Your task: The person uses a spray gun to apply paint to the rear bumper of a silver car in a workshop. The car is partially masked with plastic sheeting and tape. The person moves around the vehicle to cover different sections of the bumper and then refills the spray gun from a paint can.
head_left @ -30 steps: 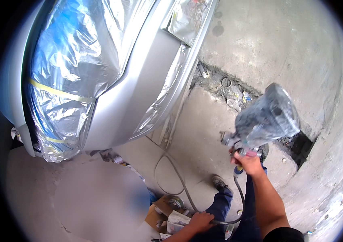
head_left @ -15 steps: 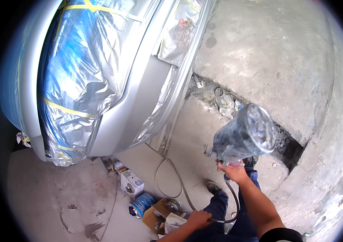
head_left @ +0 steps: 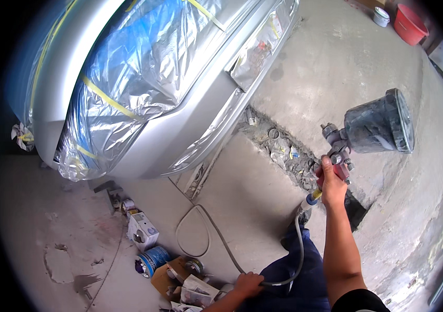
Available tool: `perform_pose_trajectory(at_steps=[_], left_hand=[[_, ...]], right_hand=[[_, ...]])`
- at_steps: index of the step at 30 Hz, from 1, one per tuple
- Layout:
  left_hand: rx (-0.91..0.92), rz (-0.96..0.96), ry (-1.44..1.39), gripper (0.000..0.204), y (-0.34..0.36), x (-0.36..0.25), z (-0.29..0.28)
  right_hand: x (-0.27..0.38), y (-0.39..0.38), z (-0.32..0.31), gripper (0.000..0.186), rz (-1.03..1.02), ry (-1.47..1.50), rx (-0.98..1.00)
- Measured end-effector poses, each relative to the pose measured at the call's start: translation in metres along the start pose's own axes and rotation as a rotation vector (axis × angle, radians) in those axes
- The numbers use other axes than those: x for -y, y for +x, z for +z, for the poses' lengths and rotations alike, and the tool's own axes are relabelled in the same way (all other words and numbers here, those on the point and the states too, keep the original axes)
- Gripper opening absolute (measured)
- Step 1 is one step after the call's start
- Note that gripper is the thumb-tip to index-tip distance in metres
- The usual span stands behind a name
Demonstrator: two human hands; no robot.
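My right hand (head_left: 334, 186) is wrapped round the grip of a spray gun (head_left: 339, 146), with the thumb up at its back. The gun's dark, paint-smeared cup (head_left: 375, 125) is tipped toward the right, and its nozzle end faces the car. A grey air hose (head_left: 299, 243) hangs from a fitting below the grip. At the lower edge my left hand (head_left: 249, 285) is closed on that hose, beside my leg. To the left stands a silver car body (head_left: 180, 136), partly covered with masking film (head_left: 122, 73) and yellow tape.
A debris-filled trench (head_left: 279, 148) cuts through the concrete floor. Lower left lie a white box (head_left: 142, 230), a blue can (head_left: 154, 260) and an open carton (head_left: 167, 281). The hose loops across the floor. A red tub (head_left: 410, 25) and a white bucket (head_left: 381, 17) stand at far right.
My right hand has moved the spray gun right and slightly up, turning its cup from facing me to sideways. The view has shifted, bringing the tub and bucket in. My left hand still grips the hose.
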State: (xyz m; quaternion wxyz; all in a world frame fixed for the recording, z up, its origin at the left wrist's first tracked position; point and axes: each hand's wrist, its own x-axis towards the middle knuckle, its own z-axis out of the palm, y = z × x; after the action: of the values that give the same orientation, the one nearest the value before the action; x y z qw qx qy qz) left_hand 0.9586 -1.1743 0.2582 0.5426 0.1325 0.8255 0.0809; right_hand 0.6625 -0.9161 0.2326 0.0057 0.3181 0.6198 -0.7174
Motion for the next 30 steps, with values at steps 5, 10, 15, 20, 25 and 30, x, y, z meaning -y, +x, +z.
perform_pose_trajectory(at_steps=[5, 10, 15, 20, 25, 30], left_hand=[[-0.193, -0.001, -0.122, 0.036, -0.021, -0.015, 0.023], [-0.187, -0.023, -0.205, 0.040, -0.042, -0.037, 0.035], [-0.290, -0.029, -0.316, 0.044, -0.042, -0.072, 0.026], [-0.346, -0.058, -0.344, 0.048, -0.012, -0.111, 0.006], [-0.445, -0.210, -0.367, 0.045, 0.063, -0.157, -0.015], [-0.351, -0.274, -0.422, 0.036, 0.099, -0.239, -0.055]], right_hand=[[-0.019, -0.097, 0.006, 0.029, -0.118, -0.216, 0.417], [-0.002, -0.137, 0.017, 0.031, -0.657, -0.289, 0.805], [0.135, -0.083, -0.002, 0.029, -0.080, -0.239, 0.481], [0.205, 0.001, -0.079, 0.033, -0.150, -0.138, 0.179], [0.193, 0.050, -0.084, 0.036, -0.259, -0.170, 0.420], [0.045, 0.117, -0.099, 0.038, -0.726, -0.678, 0.818]])
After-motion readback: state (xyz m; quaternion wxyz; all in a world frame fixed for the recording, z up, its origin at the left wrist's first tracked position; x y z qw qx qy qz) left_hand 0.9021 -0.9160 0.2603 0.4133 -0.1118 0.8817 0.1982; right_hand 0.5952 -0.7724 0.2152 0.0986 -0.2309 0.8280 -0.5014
